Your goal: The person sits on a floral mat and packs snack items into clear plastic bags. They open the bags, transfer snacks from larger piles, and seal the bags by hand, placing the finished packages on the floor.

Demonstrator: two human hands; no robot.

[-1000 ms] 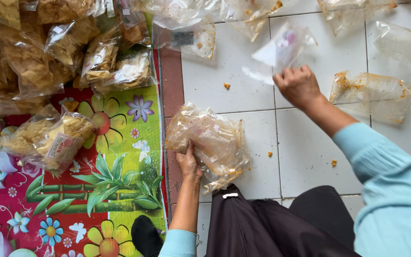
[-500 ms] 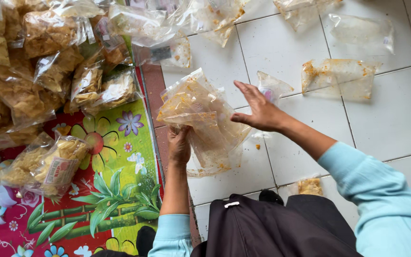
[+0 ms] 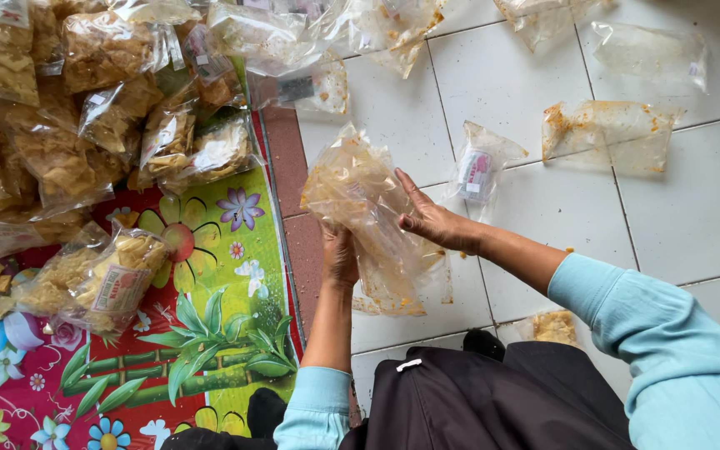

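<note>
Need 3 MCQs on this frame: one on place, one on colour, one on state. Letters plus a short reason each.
1. Where does the pile of filled snack bags lie?
A. on the flowered mat
B. on the white tiles at right
C. in the person's lap

2. What colour are the person's sleeves?
A. red
B. light blue
C. black

3. What state is the clear plastic bag between the hands in?
A. lying flat on the tiles
B. packed full and sealed
C. held up off the floor, nearly empty and crumpled

Answers:
1 A: the filled bags are heaped at upper left over the mat.
2 B: both forearms end in light blue cuffs.
3 C: the left hand grips it from below and the right hand presses flat against its side; only crumbs show inside.
</note>
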